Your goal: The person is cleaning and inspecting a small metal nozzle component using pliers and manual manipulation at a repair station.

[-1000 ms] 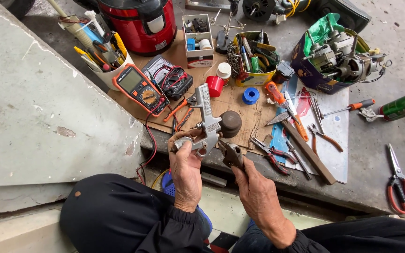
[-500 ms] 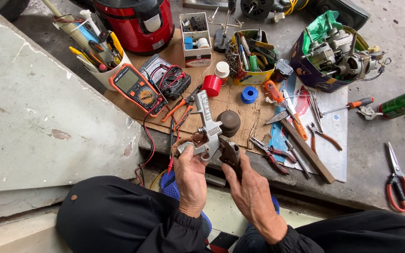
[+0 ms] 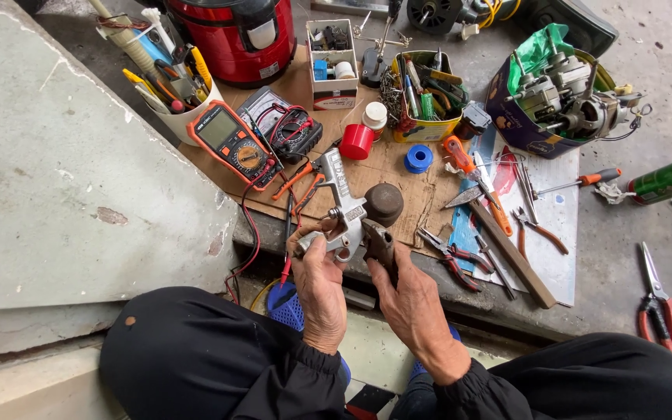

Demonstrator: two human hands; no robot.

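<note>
Hands meet at the worktop's near edge: the left hand (image 3: 322,284) has its fingers wrapped around a silver metal tool (image 3: 344,210), and the right hand (image 3: 412,299) has its fingers closed on a rusty brown part (image 3: 379,243) against it. Along the far edge, a white cup (image 3: 184,117) holds pens and screwdrivers, a yellow tin (image 3: 421,128) holds hand tools, and a purple tub (image 3: 523,128) holds small motors.

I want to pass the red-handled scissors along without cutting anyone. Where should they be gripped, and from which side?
Grip the red-handled scissors by the red loops, coming from the near side. They lie flat on the concrete floor on the right, handles toward the person, closed blades pointing away toward the workboard, with nothing touching them.
</note>
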